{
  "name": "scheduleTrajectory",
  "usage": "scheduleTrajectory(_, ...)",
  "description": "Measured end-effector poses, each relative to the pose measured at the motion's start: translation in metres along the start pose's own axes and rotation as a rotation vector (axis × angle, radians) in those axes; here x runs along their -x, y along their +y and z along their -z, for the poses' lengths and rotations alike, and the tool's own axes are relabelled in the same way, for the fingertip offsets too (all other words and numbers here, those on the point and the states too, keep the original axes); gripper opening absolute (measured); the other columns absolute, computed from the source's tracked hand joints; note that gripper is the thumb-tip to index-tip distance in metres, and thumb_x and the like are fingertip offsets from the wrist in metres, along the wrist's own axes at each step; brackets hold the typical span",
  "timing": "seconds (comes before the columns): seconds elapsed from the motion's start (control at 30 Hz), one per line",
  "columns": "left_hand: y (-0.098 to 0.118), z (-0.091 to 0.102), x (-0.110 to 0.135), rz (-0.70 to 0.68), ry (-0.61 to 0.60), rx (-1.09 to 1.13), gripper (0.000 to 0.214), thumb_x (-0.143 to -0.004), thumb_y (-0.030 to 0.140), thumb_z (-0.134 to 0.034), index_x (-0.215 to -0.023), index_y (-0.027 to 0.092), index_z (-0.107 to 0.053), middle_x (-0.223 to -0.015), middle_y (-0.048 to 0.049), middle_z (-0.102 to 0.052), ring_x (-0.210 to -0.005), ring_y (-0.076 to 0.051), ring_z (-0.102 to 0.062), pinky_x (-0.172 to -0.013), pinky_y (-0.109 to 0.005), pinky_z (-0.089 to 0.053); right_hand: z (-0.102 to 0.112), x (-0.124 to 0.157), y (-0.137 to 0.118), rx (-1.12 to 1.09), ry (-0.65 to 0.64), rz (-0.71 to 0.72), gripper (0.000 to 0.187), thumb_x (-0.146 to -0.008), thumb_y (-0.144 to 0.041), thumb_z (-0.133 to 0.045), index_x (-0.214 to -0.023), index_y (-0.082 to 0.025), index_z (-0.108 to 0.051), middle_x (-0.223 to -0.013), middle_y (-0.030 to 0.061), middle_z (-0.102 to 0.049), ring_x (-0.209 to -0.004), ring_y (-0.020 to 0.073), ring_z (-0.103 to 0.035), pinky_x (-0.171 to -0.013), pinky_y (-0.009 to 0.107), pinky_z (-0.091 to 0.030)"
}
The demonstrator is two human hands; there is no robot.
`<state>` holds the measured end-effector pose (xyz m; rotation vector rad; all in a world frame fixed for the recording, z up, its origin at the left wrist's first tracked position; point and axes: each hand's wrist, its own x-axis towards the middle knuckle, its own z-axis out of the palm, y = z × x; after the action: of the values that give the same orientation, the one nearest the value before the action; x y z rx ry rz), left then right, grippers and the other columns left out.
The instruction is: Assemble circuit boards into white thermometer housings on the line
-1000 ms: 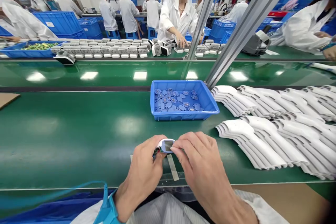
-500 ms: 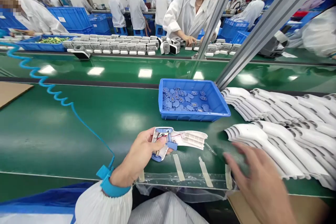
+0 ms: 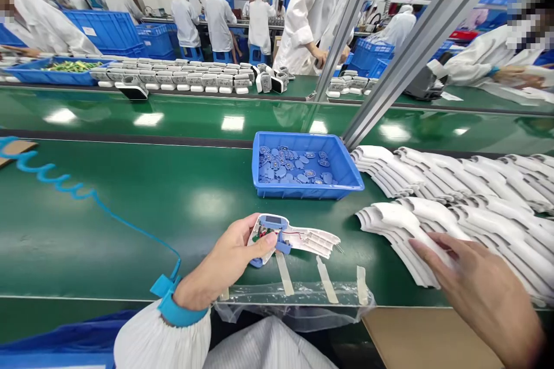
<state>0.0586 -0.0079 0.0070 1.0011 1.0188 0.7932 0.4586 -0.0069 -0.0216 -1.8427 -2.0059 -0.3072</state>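
While the left hand [image 3: 225, 259] grips an opened white plastic device housing [image 3: 309, 239], fingers and thumb wrapped around its blue-trimmed end, the right hand [image 3: 480, 291] is open, fingers spread, out over the nearest stack of white plastic shells [image 3: 415, 242]. Fingertips are at the stack, can't tell if touching. Housing is held just above the green desk [image 3: 130, 230], near its front edge, not resting on it as far as can be seen. Inside the housing: small circuit board [image 3: 262, 234], thin red wire [image 3: 294, 233]. Blue wrist strap [image 3: 182, 307] on left wrist, coiled blue cord [image 3: 52, 176] running from it across the desk to the left. Below the housing, three tape strips [image 3: 283, 274] lie on the desk by a clear plastic sheet [image 3: 294, 302] along the edge. Past the housing sits a blue plastic tray [image 3: 307, 170] full of loose round blue parts [image 3: 289, 164]. Shells lie in overlapping rows to the right of the tray. Farther off: second green belt [image 3: 147, 106], rows of white devices [image 3: 173, 78] along its far side, a co-worker in a white coat [image 3: 303, 23] standing just behind them, blue crates [image 3: 104, 29], more workers in white coats and caps [image 3: 216, 17] at the back.
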Motion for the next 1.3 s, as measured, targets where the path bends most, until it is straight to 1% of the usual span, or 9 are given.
scheduleTrajectory(0.13, -0.005, -0.001, -0.005, 0.007, 0.034, -0.01, 0.05, -0.093, 0.054, -0.061, -0.121, 0.014, -0.066, -0.096, -0.0089, -0.07, -0.078, -0.015, -0.056, -0.064, -0.024, -0.036, 0.014, 0.001, -0.048, 0.073, 0.118, 0.057, 0.043, -0.096, -0.062, -0.043, -0.112, -0.026, -0.06, -0.1, 0.0193, -0.065, -0.089, 0.0346, -0.063, -0.077, 0.048, -0.046)
scheduleTrajectory(0.33, -0.013, -0.001, -0.01, -0.005, 0.117, 0.025, 0.062, -0.091, 0.069, -0.052, -0.11, 0.013, -0.07, -0.092, -0.0079, -0.068, -0.078, -0.016, -0.056, -0.067, -0.025, -0.043, 0.018, -0.007, -0.156, -0.088, 0.165, 0.504, 0.023, -0.097, -0.035, -0.059, -0.115, -0.02, -0.058, -0.105, 0.012, -0.07, -0.096, 0.0288, -0.062, -0.086, 0.047, -0.041)
scheduleTrajectory(0.57, -0.018, 0.003, -0.005, -0.063, 0.059, -0.101, 0.053, -0.081, 0.054, -0.075, -0.114, 0.013, -0.066, -0.089, -0.0057, -0.066, -0.076, -0.016, -0.057, -0.063, -0.023, -0.042, -0.001, -0.011, -0.193, -0.148, 0.085, 0.548, 0.024, -0.096, -0.029, -0.062, -0.117, -0.017, -0.062, -0.113, 0.0087, -0.072, -0.101, 0.0262, -0.064, -0.095, 0.047, -0.036)
scheduleTrajectory(0.67, -0.021, 0.004, -0.003, -0.138, 0.103, -0.16, 0.043, -0.085, 0.051, -0.07, -0.107, 0.014, -0.067, -0.087, -0.0045, -0.065, -0.075, -0.016, -0.055, -0.064, -0.024, -0.042, -0.003, -0.016, -0.191, -0.334, -0.175, 0.409, 0.037, -0.095, -0.041, -0.063, -0.123, -0.017, -0.062, -0.115, 0.01, -0.072, -0.101, 0.0276, -0.065, -0.09, 0.045, -0.045)
scheduleTrajectory(0.8, -0.02, 0.005, 0.002, -0.152, 0.072, -0.267, 0.041, -0.085, 0.048, -0.071, -0.111, 0.018, -0.064, -0.094, -0.0031, -0.066, -0.079, -0.016, -0.056, -0.068, -0.025, -0.044, 0.003, -0.031, -0.191, -0.73, -0.625, 0.167, 0.027, -0.097, -0.038, -0.057, -0.119, -0.026, -0.064, -0.113, 0.0031, -0.071, -0.095, 0.0192, -0.067, -0.074, 0.031, -0.052)
scheduleTrajectory(0.9, -0.013, 0.003, 0.003, -0.111, 0.157, -0.386, 0.035, -0.077, 0.04, -0.078, -0.099, 0.017, -0.063, -0.081, 0.001, -0.063, -0.069, -0.013, -0.052, -0.058, -0.023, -0.038, 0.002, -0.044, -0.216, -0.936, -0.473, 0.092, 0.025, -0.097, -0.042, -0.054, -0.109, -0.023, -0.066, -0.106, 0.0027, -0.07, -0.093, 0.016, -0.065, -0.076, 0.027, -0.05)
scheduleTrajectory(1.03, -0.004, 0.0, 0.002, -0.227, 0.131, -0.463, 0.029, -0.078, 0.018, -0.067, -0.107, 0.017, -0.062, -0.09, -0.0002, -0.069, -0.075, -0.015, -0.059, -0.063, -0.024, -0.042, -0.008, -0.054, -0.268, -0.748, -0.151, 0.041, 0.046, -0.097, -0.046, -0.052, -0.06, -0.02, -0.047, -0.061, -0.003, -0.051, -0.057, 0.01, -0.044, -0.058, 0.028, -0.035)
scheduleTrajectory(1.17, -0.013, 0.001, 0.002, -0.273, 0.096, -0.677, 0.009, -0.079, 0.014, -0.055, -0.085, 0.015, -0.062, -0.075, -0.0052, -0.068, -0.064, -0.017, -0.058, -0.056, -0.027, -0.037, -0.019, -0.054, -0.291, -0.526, 0.005, 0.247, 0.051, -0.101, -0.038, -0.047, -0.054, -0.019, -0.04, -0.056, -0.0024, -0.046, -0.054, 0.0098, -0.038, -0.054, 0.03, -0.024)
scheduleTrajectory(1.3, -0.021, 0.003, 0.0, -0.342, 0.195, -0.878, 0.009, -0.077, 0.013, -0.053, -0.078, 0.015, -0.062, -0.073, -0.0089, -0.068, -0.059, -0.018, -0.057, -0.054, -0.029, -0.031, -0.023, -0.055, -0.29, -0.567, 0.123, 0.307, 0.052, -0.101, -0.026, -0.044, -0.051, -0.02, -0.033, -0.051, -0.0022, -0.041, -0.052, 0.0093, -0.036, -0.053, 0.031, -0.024)
